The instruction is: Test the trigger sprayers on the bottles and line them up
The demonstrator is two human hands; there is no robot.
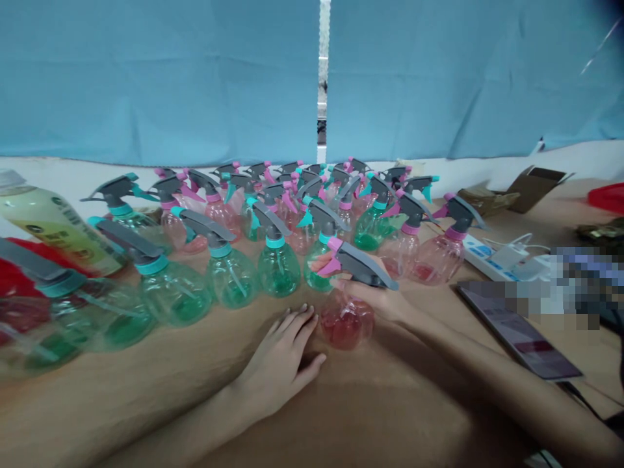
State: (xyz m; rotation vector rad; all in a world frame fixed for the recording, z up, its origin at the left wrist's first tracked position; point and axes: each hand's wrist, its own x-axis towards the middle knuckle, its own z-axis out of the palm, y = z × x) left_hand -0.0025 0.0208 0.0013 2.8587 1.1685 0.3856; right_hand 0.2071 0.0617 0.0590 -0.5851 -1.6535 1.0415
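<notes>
My right hand (375, 300) is wrapped around the neck of a pink spray bottle (347, 324), just under its grey and pink trigger head. The bottle is upright, and its head points to the left. Part of the fingers is hidden behind the trigger head. To the left of that bottle, my left hand (287, 348) lies palm down on the wooden table (341, 416), fingers stretched out and holding nothing. A green spray bottle (279, 270) with a teal collar stands just beyond my left hand.
Several more green and pink spray bottles crowd the back and left, including a pink one (437, 257). A phone (517, 328) and a white power strip (502, 257) lie at right. A large labelled bottle (58, 224) leans at far left. Blue sheeting (195, 78) hangs behind.
</notes>
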